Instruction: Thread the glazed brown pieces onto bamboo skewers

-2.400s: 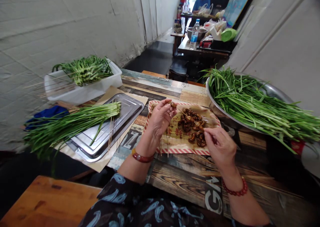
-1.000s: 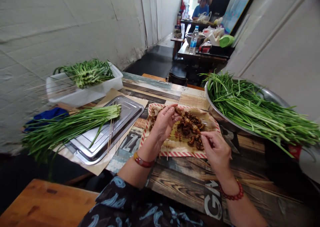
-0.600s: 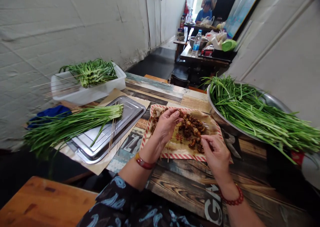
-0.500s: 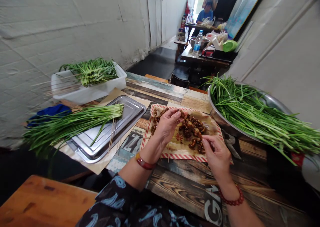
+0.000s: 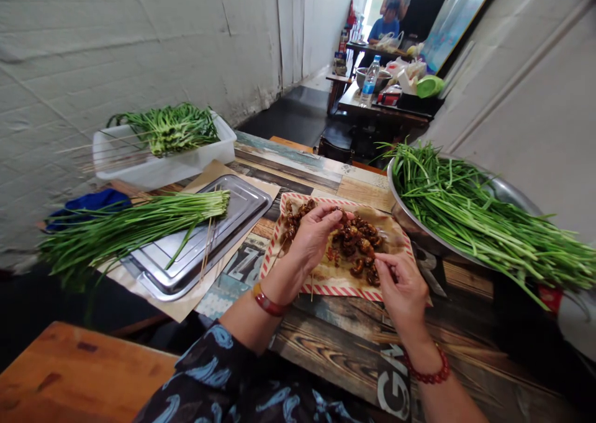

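Note:
A striped paper-lined tray point(image 5: 356, 292) on the table holds dark, glossy brown pieces of food point(image 5: 358, 233). Over its middle, my left hand point(image 5: 316, 233) is closed in a pinch, its fingertips at a dark brown piece. My right hand point(image 5: 404, 280) pinches thumb and finger together at the tray's right side, beside more of the pieces; what lies between the fingertips is too small to make out. A thin wooden skewer point(image 5: 312, 286) pokes out over the tray's front edge, near my left wrist.
To the left, long green chives point(image 5: 139, 224) and thin skewers lie on a metal lid point(image 5: 186, 261). Behind stands a white plastic tub point(image 5: 186, 162) with more greens. A large metal bowl of chives point(image 5: 465, 212) stands right. Two people point(image 5: 386, 22) are at the far tables.
Both hands stay pinched over the tray, nearly in place. The view has shifted slightly; my right hand sits a touch further left.

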The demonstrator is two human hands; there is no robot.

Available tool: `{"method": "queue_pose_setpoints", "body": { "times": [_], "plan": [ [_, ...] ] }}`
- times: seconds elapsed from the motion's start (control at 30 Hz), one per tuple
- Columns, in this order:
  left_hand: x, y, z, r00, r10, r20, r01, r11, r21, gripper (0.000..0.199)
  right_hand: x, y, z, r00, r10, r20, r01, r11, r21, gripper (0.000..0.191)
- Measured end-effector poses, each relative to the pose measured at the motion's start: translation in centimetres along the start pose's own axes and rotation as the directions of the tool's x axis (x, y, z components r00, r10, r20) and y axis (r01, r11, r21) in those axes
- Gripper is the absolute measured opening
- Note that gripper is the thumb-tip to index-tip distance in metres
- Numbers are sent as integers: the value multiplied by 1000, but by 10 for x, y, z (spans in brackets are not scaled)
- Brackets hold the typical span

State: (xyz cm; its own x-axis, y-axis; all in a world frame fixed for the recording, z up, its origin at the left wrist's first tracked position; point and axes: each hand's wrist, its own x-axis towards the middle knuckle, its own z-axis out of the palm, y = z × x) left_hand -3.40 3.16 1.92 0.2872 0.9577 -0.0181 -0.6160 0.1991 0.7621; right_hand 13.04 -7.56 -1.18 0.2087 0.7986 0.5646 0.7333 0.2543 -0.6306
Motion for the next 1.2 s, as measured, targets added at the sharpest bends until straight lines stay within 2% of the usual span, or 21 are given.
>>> {"method": "queue_pose_setpoints", "body": {
  "times": [0.5, 0.63, 0.87, 1.0, 1.07, 1.2],
  "plan": [
    [-3, -6, 6, 999, -34, -19, 34, 999, -1, 24, 1, -3, 3, 1000, -3, -20, 3, 1000, -27, 12],
    [0, -4, 4, 999, -42, -15, 41, 999, -29, 25, 2, -5, 2, 1000, 16, 10, -16, 1000, -7, 12],
    [6, 6, -5, 998, -31, -49, 30, 999, -19, 32, 4, -3, 2, 987, 96, 133, -104, 993, 58, 20],
    [7, 5, -5, 996, -77, -32, 76, 997, -33, 48, 2, 2, 5, 979, 172, 105, -185, 975, 125, 21],
    [6, 2, -3, 993, -115, -23, 114, 993, -41, 49, 2, 4, 7, 969, 234, 78, -245, 952, 184, 24],
    [-1, -7, 3, 977, -207, 59, 198, 972, 128, 42, 2, 5, 9, 930, 359, 77, -364, 876, 316, 31]
  ]
}}
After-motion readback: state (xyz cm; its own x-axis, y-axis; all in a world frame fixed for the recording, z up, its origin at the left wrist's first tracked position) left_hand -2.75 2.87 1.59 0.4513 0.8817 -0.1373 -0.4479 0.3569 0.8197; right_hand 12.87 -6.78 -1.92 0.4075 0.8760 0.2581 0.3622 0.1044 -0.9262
